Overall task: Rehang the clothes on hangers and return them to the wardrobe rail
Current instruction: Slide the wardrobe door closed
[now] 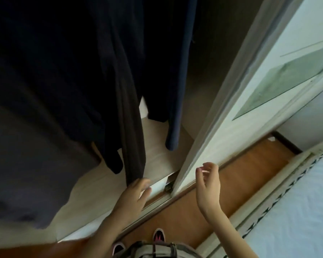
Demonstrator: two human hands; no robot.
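**Clothes, hanging.** Three dark pieces hang inside the wardrobe, their tops cut off by the upper edge of the view.
- Grey garment point(26, 146): broad, fills the left side, with its hem low over the wardrobe floor point(157, 146).
- Black garment point(123, 108): long and narrow, at the centre. Its lowest end comes down to the fingertips of the left hand.
- Navy garment point(175, 108): to the right of the black one, with its end clear of the floor and well apart from both hands.

**Left hand** point(136, 194). It reaches forward over the door track point(157, 202) with the fingers nearly straight and slightly spread, gripping nothing. The black garment's hem sits at the fingertips. Whether they touch or are only just beside it cannot be told.

**Right hand** point(209, 183). It is raised beside the lower edge of the sliding door point(222, 118), with the fingers loosely curled, the thumb near the forefinger, and nothing held. It is apart from all the clothes.

**Surroundings.** Wooden floor point(241, 174); white bed point(296, 202) on the right; a shoe point(158, 235) at the bottom.
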